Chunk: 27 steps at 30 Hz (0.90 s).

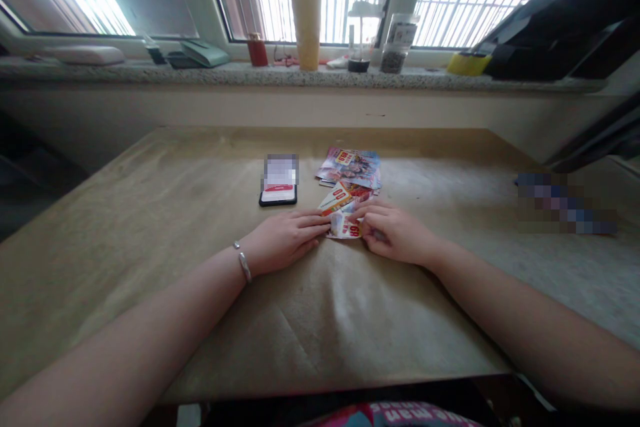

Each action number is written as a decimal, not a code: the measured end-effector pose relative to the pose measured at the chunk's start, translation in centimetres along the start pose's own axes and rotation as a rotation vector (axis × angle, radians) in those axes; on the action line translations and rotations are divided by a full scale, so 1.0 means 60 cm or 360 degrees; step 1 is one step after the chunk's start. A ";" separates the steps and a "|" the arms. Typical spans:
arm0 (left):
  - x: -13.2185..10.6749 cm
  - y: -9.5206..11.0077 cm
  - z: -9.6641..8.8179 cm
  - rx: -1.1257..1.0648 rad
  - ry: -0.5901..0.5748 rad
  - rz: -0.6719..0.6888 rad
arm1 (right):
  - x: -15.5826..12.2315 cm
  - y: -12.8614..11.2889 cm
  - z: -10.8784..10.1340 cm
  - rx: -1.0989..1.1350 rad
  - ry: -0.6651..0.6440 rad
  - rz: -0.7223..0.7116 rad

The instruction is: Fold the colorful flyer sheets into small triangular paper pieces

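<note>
My left hand (285, 239) lies flat on the brown paper-covered table (150, 233), fingers stretched out and touching the left edge of a small colourful printed paper (344, 210). A silver bracelet (243, 261) circles that wrist. My right hand (395, 232) has its fingers curled, pinching the right side of the same paper, which looks folded. Just behind it lies a stack of similar colourful leaflets (353, 167).
A phone (279, 183) rests on the table left of the leaflets. On the windowsill stand a tall cup of pale yellow drink (305, 10), a small red container (257, 51), a jar (397, 43) and a dark case (560, 33). A blurred item (565, 203) lies at the right.
</note>
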State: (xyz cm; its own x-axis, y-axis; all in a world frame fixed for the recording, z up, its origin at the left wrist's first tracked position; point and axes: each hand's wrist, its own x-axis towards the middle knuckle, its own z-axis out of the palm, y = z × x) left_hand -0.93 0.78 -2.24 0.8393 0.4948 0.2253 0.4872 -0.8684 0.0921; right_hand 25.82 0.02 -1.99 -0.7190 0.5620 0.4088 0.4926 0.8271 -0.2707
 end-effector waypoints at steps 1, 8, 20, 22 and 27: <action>0.000 0.000 0.000 0.0001 -0.0015 0.0005 | 0.000 -0.002 0.000 0.0068 -0.0019 -0.0011; 0.000 0.008 -0.004 -0.0003 -0.0143 0.0005 | -0.003 -0.012 -0.013 0.0122 -0.0131 0.0210; -0.001 0.012 -0.009 -0.0008 -0.0137 -0.0045 | -0.001 -0.006 -0.006 0.0120 -0.0002 0.0914; -0.001 0.010 -0.012 -0.0031 -0.0140 -0.0035 | 0.001 -0.001 -0.001 0.0130 0.0008 0.0973; -0.002 0.009 -0.015 -0.0014 -0.0128 -0.0047 | 0.004 0.005 0.005 -0.0020 -0.0056 0.1084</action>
State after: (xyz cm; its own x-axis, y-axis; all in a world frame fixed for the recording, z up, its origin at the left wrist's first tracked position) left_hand -0.98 0.26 -1.34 0.8414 0.5210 0.1436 0.5103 -0.8534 0.1064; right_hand 25.65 0.38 -2.24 -0.2617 0.9574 0.1223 0.8465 0.2885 -0.4473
